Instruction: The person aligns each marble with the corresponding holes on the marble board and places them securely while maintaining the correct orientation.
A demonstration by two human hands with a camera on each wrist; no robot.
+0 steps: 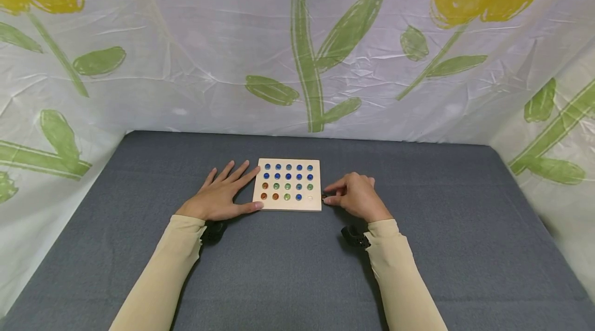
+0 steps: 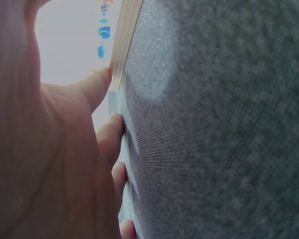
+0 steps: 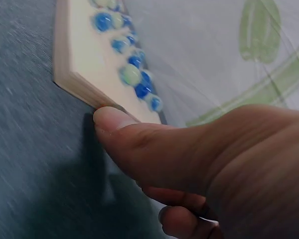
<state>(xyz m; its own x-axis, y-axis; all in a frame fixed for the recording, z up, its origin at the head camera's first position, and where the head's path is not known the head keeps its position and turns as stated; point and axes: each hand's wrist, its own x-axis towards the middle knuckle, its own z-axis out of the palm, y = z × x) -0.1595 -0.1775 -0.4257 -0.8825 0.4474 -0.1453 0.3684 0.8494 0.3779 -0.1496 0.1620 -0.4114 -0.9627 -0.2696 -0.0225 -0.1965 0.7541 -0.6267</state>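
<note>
A pale wooden board (image 1: 304,205) lies flat on the table, with rows of glass marbles (image 1: 288,176) in its hollows: blue towards the far side, green and orange nearer. The hollow (image 1: 310,198) at its near right corner looks pale, without a coloured marble. My left hand (image 1: 218,198) is spread at the board's left side, thumb and index finger touching the edge. At the right edge, my right hand (image 1: 355,196) pinches a small dark, shiny marble (image 1: 324,197) between thumb and fingers, mostly hidden. In the right wrist view the thumb (image 3: 139,139) lies against the board's edge.
A dark grey cloth covers the table (image 1: 288,269). Behind and at both sides hangs a white sheet (image 1: 209,62) printed with yellow flowers and green leaves. Black straps with small devices (image 1: 355,237) sit at both wrists.
</note>
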